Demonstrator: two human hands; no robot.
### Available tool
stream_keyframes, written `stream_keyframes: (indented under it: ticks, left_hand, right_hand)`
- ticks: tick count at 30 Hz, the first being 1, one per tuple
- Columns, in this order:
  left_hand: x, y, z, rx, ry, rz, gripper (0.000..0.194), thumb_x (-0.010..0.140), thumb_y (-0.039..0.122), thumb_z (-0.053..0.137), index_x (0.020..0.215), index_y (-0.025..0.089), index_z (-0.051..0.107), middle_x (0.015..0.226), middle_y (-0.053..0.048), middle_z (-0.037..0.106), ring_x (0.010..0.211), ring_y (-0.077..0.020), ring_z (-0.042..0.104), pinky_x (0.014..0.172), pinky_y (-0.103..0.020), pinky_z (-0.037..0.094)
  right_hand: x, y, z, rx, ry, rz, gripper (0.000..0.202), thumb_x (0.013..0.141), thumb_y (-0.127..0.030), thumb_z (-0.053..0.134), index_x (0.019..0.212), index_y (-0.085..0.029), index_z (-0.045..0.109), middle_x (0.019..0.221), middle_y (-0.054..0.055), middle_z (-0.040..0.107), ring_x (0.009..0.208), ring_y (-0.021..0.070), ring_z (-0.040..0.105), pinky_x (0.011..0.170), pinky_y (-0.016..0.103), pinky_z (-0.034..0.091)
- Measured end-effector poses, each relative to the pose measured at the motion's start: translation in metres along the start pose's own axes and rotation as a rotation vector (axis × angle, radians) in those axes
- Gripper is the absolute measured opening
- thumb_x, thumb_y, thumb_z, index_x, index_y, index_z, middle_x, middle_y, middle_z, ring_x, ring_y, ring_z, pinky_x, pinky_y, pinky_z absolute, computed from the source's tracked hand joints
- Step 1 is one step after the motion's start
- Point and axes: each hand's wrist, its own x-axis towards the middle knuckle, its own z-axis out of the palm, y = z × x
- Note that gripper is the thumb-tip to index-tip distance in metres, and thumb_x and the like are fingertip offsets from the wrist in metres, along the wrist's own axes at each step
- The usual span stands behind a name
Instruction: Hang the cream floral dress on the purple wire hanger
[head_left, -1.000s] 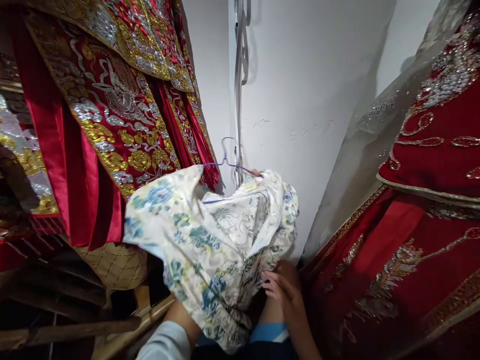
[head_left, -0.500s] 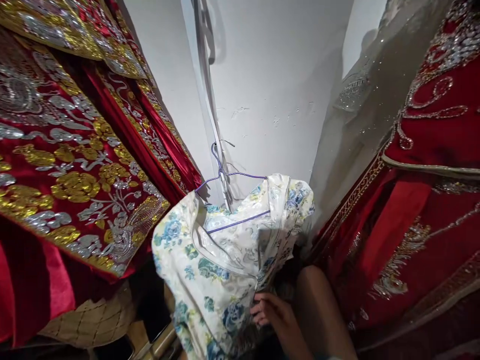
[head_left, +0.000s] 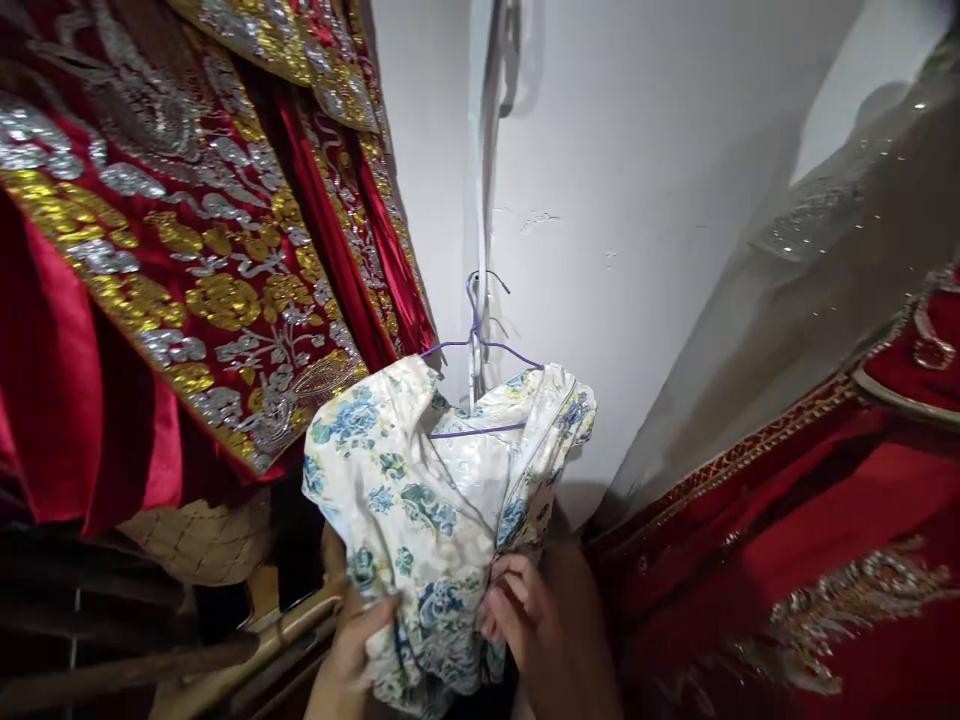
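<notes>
A white garment with blue and green flowers (head_left: 420, 500) hangs on a purple wire hanger (head_left: 517, 352), its V-shaped neckline facing me. At its lower left side, my left hand (head_left: 360, 635) grips the cloth, thumb on the front and the other fingers hidden behind. My right hand (head_left: 517, 605) pinches the front edge just below the point of the neckline, fingers curled. The garment's lower part bunches between the two hands.
Red gowns with gold and silver embroidery hang at left (head_left: 225, 300) and right (head_left: 787, 500). A sheer sparkly fabric (head_left: 735, 310) covers part of the white wall (head_left: 615, 180). Lower left are a quilted beige seat (head_left: 202, 540) and wooden bars (head_left: 247, 650).
My left hand has come into view and taken hold of the garment's left side. My right hand stays at the front edge. The view has shifted left.
</notes>
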Motion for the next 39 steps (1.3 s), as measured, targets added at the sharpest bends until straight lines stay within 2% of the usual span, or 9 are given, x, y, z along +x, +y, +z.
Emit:
stream_keyframes:
  ticks: [3, 6, 13, 19, 25, 28, 32, 35, 39]
  left_hand:
    - [-0.023, -0.007, 0.018, -0.063, -0.005, -0.082, 0.059, 0.060, 0.031, 0.092, 0.115, 0.016, 0.075, 0.101, -0.014, 0.079, 0.117, -0.0405, 0.067, 0.107, -0.052, 0.049]
    - [-0.043, -0.006, 0.038, -0.134, 0.073, 0.008, 0.070, 0.067, 0.035, 0.089, 0.131, 0.015, 0.067, 0.116, -0.016, 0.076, 0.120, -0.0384, 0.066, 0.110, -0.052, 0.047]
    - [-0.067, -0.003, 0.049, -0.157, 0.177, 0.205, 0.072, 0.073, 0.036, 0.085, 0.138, 0.017, 0.062, 0.127, -0.015, 0.072, 0.128, -0.0374, 0.060, 0.113, -0.050, 0.045]
    - [-0.057, -0.003, 0.043, -0.118, 0.204, 0.243, 0.070, 0.070, 0.037, 0.087, 0.134, 0.018, 0.064, 0.131, -0.014, 0.069, 0.128, -0.0354, 0.061, 0.114, -0.047, 0.043]
    - [-0.020, -0.014, 0.036, -0.012, 0.246, 0.260, 0.059, 0.069, 0.044, 0.085, 0.117, 0.013, 0.069, 0.117, -0.015, 0.075, 0.118, -0.0334, 0.067, 0.103, -0.043, 0.051]
    - [-0.006, -0.029, 0.034, 0.169, 0.382, 0.448, 0.064, 0.072, 0.047, 0.082, 0.124, 0.016, 0.062, 0.129, -0.015, 0.068, 0.128, -0.0328, 0.059, 0.107, -0.042, 0.047]
    - [-0.013, -0.055, 0.038, 0.413, 0.578, 0.853, 0.063, 0.084, 0.039, 0.073, 0.138, 0.022, 0.045, 0.156, -0.015, 0.040, 0.148, -0.0295, 0.035, 0.122, -0.044, 0.027]
    - [-0.029, -0.072, 0.044, 0.530, 0.462, 0.961, 0.043, 0.089, 0.035, 0.067, 0.127, 0.021, 0.054, 0.143, -0.015, 0.051, 0.139, -0.0298, 0.045, 0.117, -0.044, 0.033]
    - [-0.038, -0.084, 0.049, 0.566, 0.223, 0.864, 0.028, 0.091, 0.036, 0.062, 0.114, 0.019, 0.065, 0.112, -0.012, 0.067, 0.109, -0.0272, 0.064, 0.096, -0.037, 0.051]
  right_hand:
    - [0.003, -0.002, 0.001, -0.008, 0.052, -0.027, 0.040, 0.087, -0.055, 0.068, 0.106, -0.021, 0.059, 0.072, 0.001, 0.064, 0.060, 0.0170, 0.060, 0.058, 0.027, 0.049]
    - [0.005, 0.000, 0.005, 0.037, 0.104, -0.052, 0.042, 0.086, -0.058, 0.069, 0.104, -0.021, 0.061, 0.067, -0.001, 0.059, 0.052, 0.0147, 0.054, 0.053, 0.026, 0.047]
    - [0.009, -0.014, 0.021, 0.119, -0.078, -0.024, 0.037, 0.085, -0.057, 0.069, 0.084, -0.020, 0.067, 0.064, -0.001, 0.058, 0.057, 0.0136, 0.052, 0.055, 0.024, 0.045]
    - [0.007, -0.015, 0.021, 0.134, -0.002, -0.017, 0.046, 0.085, -0.061, 0.067, 0.067, -0.019, 0.060, 0.057, -0.001, 0.054, 0.054, 0.0132, 0.050, 0.054, 0.025, 0.041]
    - [-0.001, -0.023, 0.004, -0.020, 0.071, 0.000, 0.048, 0.084, -0.059, 0.065, 0.057, -0.020, 0.057, 0.055, 0.002, 0.053, 0.056, 0.0163, 0.049, 0.057, 0.029, 0.040]
    - [-0.007, -0.032, -0.001, -0.074, 0.073, 0.026, 0.045, 0.081, -0.058, 0.067, 0.057, -0.020, 0.061, 0.055, 0.004, 0.055, 0.057, 0.0184, 0.051, 0.058, 0.030, 0.042]
    - [-0.018, -0.039, 0.003, -0.106, 0.008, 0.034, 0.042, 0.083, -0.055, 0.066, 0.062, -0.019, 0.067, 0.056, 0.003, 0.056, 0.058, 0.0187, 0.053, 0.059, 0.030, 0.043]
    - [-0.027, -0.040, 0.012, -0.089, -0.064, 0.042, 0.043, 0.087, -0.057, 0.063, 0.070, -0.018, 0.072, 0.058, 0.003, 0.057, 0.059, 0.0180, 0.054, 0.059, 0.028, 0.043]
    - [-0.031, -0.036, 0.017, -0.088, -0.155, 0.026, 0.045, 0.089, -0.058, 0.061, 0.077, -0.017, 0.074, 0.059, 0.003, 0.058, 0.059, 0.0174, 0.054, 0.058, 0.027, 0.042]
